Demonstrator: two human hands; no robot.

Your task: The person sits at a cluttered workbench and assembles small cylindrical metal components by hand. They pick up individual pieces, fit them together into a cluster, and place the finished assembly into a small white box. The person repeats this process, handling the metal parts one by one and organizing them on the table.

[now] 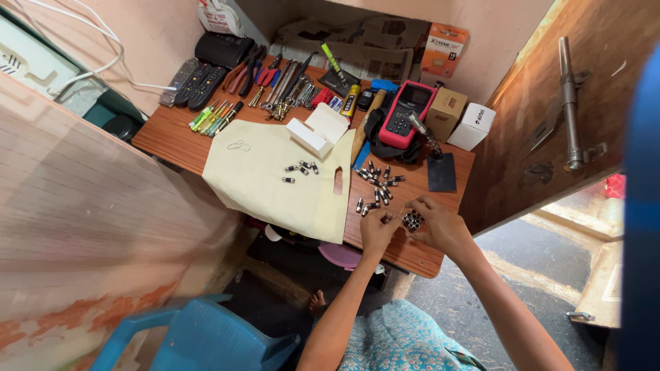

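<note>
My right hand (438, 224) holds a small cluster of metal connectors (412, 220) over the near right part of the wooden table (172, 141). My left hand (378, 229) is right beside it, fingers pinched against the same cluster. Several more loose connectors (377, 187) lie scattered on the wood just beyond my hands. A few others (300, 170) rest on a cream cloth bag (261, 178) spread flat at the table's middle.
An open white box (318, 129) sits on the bag's far edge. Behind it are a red meter (405, 113), pliers and screwdrivers (275, 79), remote controls (196, 82), marker pens (214, 117) and small cartons (460, 117). A wooden door (550, 117) stands right; a blue chair (199, 336) below.
</note>
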